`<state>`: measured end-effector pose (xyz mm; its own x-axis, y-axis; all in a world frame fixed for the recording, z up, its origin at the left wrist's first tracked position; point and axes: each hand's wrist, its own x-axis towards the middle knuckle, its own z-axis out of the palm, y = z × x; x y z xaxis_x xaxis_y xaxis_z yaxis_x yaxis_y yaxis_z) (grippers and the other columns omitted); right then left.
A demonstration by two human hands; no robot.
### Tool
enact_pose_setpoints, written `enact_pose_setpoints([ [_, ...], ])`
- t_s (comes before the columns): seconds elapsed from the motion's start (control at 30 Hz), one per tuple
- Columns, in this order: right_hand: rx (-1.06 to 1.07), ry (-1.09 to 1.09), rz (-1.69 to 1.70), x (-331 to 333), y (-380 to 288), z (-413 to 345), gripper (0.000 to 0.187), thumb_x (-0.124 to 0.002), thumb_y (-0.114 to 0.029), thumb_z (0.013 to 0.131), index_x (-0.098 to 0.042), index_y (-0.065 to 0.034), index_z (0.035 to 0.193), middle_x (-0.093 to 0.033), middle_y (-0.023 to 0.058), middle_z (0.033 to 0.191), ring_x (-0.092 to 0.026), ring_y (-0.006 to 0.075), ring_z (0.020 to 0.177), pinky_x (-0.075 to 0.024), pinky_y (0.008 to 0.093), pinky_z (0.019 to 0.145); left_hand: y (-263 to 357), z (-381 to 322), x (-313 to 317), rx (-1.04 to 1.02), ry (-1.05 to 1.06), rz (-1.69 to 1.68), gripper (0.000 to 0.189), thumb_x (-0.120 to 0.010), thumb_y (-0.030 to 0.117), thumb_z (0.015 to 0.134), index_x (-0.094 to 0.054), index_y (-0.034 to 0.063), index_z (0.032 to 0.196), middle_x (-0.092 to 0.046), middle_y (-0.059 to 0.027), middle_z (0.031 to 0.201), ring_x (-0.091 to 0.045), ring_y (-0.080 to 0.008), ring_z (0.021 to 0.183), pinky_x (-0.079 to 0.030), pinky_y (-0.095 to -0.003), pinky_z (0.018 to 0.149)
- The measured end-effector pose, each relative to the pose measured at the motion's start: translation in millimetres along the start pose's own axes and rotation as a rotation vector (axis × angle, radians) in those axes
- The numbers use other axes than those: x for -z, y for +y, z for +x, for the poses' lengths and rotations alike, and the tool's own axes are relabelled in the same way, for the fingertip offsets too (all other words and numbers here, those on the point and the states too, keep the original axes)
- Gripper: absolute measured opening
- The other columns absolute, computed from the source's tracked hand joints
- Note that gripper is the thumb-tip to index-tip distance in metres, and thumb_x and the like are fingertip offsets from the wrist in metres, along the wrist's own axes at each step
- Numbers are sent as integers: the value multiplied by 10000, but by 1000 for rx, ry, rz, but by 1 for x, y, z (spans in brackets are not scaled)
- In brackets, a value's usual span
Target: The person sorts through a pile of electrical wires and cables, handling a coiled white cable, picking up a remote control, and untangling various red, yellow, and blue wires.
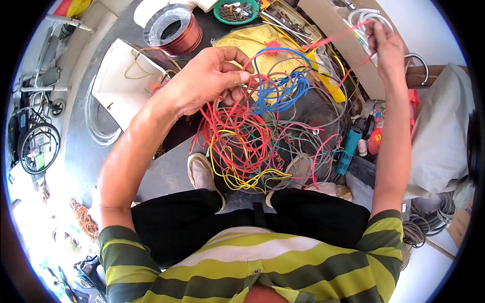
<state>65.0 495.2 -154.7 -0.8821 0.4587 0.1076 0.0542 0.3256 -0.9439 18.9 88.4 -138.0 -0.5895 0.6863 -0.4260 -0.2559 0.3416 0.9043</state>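
A tangle of red electrical wire [242,132] hangs before me, mixed with yellow wire [242,181] and thin green and grey strands. My left hand [223,77] pinches red wire between thumb and fingers at the top of the tangle. Up at the right, my right hand [384,45] grips a length of red wire [337,36], which stretches slackly between the two hands; a second red run drops from it. A bundle of blue wire [282,91] sits just right of my left hand. The tangle partly hides my shoes [201,170].
A spool of copper-coloured wire [180,34] and a green bowl of small hardware [237,12] stand at the back. A yellow toolbox [291,22] is beyond the yellow sheet [242,41]. A teal angle grinder [348,151] lies at right. A wire coil [98,125] rests left.
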Motion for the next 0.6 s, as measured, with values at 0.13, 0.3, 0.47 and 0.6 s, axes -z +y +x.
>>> enact_pose_setpoints([
  [0.13, 1, -321, -276, -12, 4, -15, 280, -526, -234, 1066, -662, 11, 1067, -603, -8, 837, -513, 67, 714, -429, 237, 642, 24, -7, -4, -176, 178, 535, 183, -678, 114, 949, -651, -38, 1047, -685, -28, 787, -565, -46, 592, -429, -232, 486],
  [0.3, -108, -797, -357, -46, -4, -38, 331, -506, -290, 1071, -625, -8, 1198, -617, 27, 861, -597, 99, 764, -513, 274, 671, 29, 1, 4, -321, 195, 594, 183, -704, 86, 914, -699, -46, 1041, -728, -83, 876, -685, -125, 863, -537, -287, 818],
  [0.47, -293, -1112, -382, -73, -30, -52, 509, -530, -439, 1046, -598, -8, 1307, -628, 54, 922, -602, 120, 680, -518, 276, 684, 30, 0, 8, -376, 263, 629, 179, -696, 92, 922, -721, -41, 1040, -735, -61, 863, -681, -120, 815, -539, -269, 771],
  [0.6, -46, -1053, -119, -97, -31, -72, 601, -647, -442, 979, -554, -12, 1388, -652, 40, 1038, -622, 111, 918, -505, 279, 850, 42, -1, -6, -431, 289, 722, 224, -709, 115, 925, -706, -43, 1085, -732, -67, 884, -663, -115, 795, -539, -267, 759],
])
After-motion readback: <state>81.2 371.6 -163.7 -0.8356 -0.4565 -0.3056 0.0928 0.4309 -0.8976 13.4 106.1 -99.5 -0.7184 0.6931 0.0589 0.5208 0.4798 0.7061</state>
